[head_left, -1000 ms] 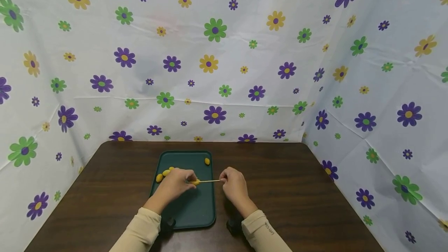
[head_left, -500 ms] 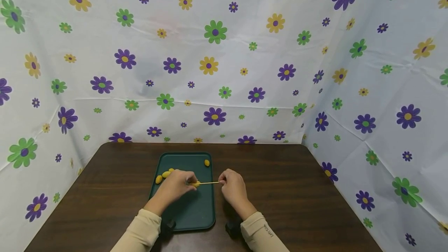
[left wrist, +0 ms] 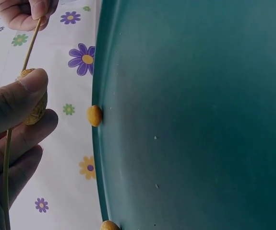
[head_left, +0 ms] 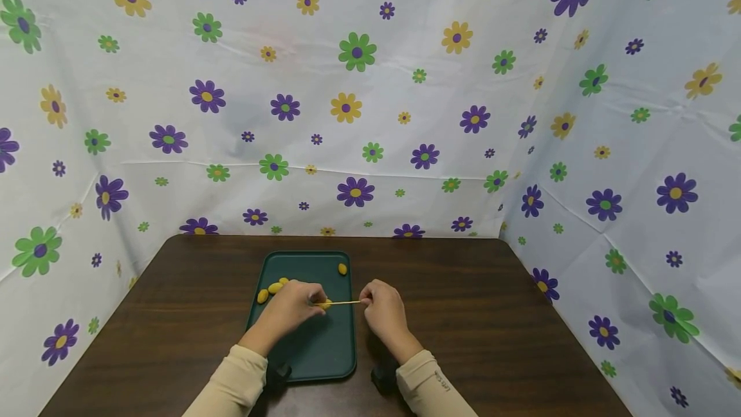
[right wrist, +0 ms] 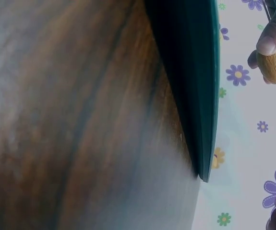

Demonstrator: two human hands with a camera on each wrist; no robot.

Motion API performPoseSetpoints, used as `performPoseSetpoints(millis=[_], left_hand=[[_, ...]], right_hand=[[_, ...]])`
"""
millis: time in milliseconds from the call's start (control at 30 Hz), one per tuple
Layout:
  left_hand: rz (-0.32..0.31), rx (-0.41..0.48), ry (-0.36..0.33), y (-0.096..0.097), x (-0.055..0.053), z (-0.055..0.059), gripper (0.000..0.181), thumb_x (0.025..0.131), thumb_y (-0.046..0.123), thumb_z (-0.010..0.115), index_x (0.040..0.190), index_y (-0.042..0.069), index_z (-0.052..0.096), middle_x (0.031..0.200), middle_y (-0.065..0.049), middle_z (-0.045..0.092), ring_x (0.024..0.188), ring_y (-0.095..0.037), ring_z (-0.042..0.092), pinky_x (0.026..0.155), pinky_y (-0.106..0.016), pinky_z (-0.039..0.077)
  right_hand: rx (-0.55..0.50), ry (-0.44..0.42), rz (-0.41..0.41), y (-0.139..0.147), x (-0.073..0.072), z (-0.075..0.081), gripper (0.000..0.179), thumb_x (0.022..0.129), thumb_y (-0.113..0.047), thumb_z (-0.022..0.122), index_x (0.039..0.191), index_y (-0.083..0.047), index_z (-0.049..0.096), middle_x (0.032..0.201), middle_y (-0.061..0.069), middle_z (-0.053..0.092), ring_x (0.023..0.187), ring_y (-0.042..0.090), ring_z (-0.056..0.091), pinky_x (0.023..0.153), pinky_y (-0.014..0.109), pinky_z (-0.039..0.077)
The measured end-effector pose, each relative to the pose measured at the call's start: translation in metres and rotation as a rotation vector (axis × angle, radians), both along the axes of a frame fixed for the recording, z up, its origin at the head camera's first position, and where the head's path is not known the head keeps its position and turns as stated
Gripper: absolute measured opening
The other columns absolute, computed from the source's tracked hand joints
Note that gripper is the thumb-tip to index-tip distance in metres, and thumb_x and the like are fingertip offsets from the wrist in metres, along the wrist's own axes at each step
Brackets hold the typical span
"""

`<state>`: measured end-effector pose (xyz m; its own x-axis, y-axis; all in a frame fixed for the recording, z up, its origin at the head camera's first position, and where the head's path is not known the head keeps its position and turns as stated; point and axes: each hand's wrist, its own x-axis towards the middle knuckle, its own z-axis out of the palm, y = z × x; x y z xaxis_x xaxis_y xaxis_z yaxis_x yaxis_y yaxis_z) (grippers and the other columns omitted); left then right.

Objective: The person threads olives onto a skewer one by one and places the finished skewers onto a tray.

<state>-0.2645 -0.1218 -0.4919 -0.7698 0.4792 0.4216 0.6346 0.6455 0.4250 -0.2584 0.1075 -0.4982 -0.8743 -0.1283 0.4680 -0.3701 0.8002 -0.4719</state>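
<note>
A thin wooden skewer (head_left: pixel 346 302) lies nearly level between my hands, above the dark green tray (head_left: pixel 318 352). On it sits a small wrinkled yellow oval fruit (right wrist: pixel 271 67), date-like, with the stick coming out at both ends. My left hand (head_left: pixel 289 306) pinches this fruit between thumb and fingers; the stick runs on across the palm in the left wrist view. Just past the tray's right edge, my right hand (head_left: pixel 384 311) pinches the skewer's other end with thumb and fingertips. Both hands are raised off the tray.
Several loose yellow fruits (head_left: pixel 263 296) lie at the tray's left side, partly behind the left hand. Another fruit (head_left: pixel 343 269) is near the far right corner. The tray rests on a dark wooden table (head_left: pixel 475 320), with a flower-patterned cloth (head_left: pixel 405 134) hanging behind and at the sides.
My right hand has shifted very slightly left toward the left hand. The left hand keeps its place with the fruit, and the loose fruits have not moved.
</note>
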Motion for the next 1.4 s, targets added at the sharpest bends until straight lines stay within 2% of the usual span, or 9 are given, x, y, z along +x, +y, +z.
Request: performPoseSetpoints(millis=[433, 767, 1167, 1400], left_hand=[[-0.011, 0.000, -0.030, 0.0034, 0.0018, 0.0060, 0.020, 0.076, 0.009, 0.089, 0.085, 0.018, 0.073, 0.083, 0.007, 0.073, 0.073, -0.004, 0.064, 0.069, -0.025, 0.057], [-0.028, 0.014, -0.017, 0.0056, 0.0026, 0.0071, 0.021, 0.076, 0.006, 0.088, 0.084, 0.017, 0.072, 0.081, 0.007, 0.072, 0.073, -0.004, 0.064, 0.067, -0.026, 0.057], [-0.009, -0.009, -0.038, 0.0070, 0.0034, 0.0092, 0.019, 0.078, 0.009, 0.088, 0.085, 0.017, 0.072, 0.082, 0.007, 0.072, 0.073, -0.003, 0.064, 0.069, -0.026, 0.058], [-0.014, -0.012, -0.031, 0.0076, 0.0032, 0.0094, 0.019, 0.078, 0.009, 0.088, 0.085, 0.017, 0.072, 0.082, 0.007, 0.072, 0.073, -0.003, 0.063, 0.068, -0.025, 0.057]], right_hand=[[-0.007, -0.022, 0.008, 0.0002, 0.0008, 0.0009, 0.026, 0.076, 0.009, 0.075, 0.072, -0.015, 0.067, 0.074, -0.006, 0.060, 0.070, 0.013, 0.058, 0.065, 0.032, 0.051], [0.004, -0.036, 0.010, -0.0017, 0.0027, 0.0036, 0.026, 0.077, 0.009, 0.076, 0.073, -0.015, 0.067, 0.075, -0.005, 0.061, 0.071, 0.012, 0.058, 0.065, 0.031, 0.051], [0.003, -0.053, 0.011, -0.0047, 0.0043, 0.0034, 0.024, 0.078, 0.007, 0.073, 0.073, -0.015, 0.067, 0.077, -0.001, 0.064, 0.072, 0.014, 0.060, 0.066, 0.033, 0.052], [0.018, -0.028, 0.001, -0.0057, 0.0035, 0.0021, 0.026, 0.077, 0.007, 0.076, 0.072, -0.016, 0.066, 0.075, -0.006, 0.062, 0.071, 0.013, 0.060, 0.065, 0.032, 0.052]])
